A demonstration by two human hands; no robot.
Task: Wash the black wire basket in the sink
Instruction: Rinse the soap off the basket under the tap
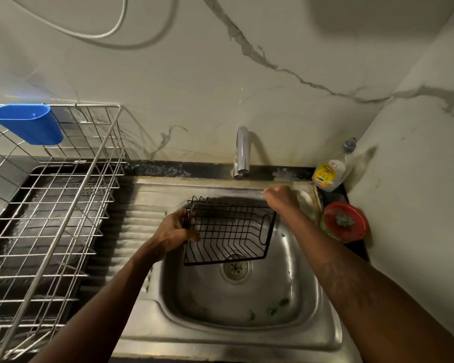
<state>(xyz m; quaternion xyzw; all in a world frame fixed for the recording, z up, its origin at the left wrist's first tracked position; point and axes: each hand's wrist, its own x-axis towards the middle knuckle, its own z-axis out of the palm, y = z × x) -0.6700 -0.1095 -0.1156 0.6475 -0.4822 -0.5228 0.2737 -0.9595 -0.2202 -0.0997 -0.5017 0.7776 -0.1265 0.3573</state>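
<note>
The black wire basket [228, 231] hangs tilted over the steel sink [247, 297], above the drain. My left hand [174, 231] grips its left end. My right hand [281, 197] is blurred at the sink's back rim, just right of the basket's far corner and below the chrome tap [242, 153]. Whether its fingers hold anything is not clear. No water stream shows from the tap.
A silver wire dish rack [55, 205] with a blue cup holder [26, 124] stands on a black tray at the left. A dish soap bottle [330, 171] and a red bowl [345, 221] sit in the right corner. Green scraps lie in the sink.
</note>
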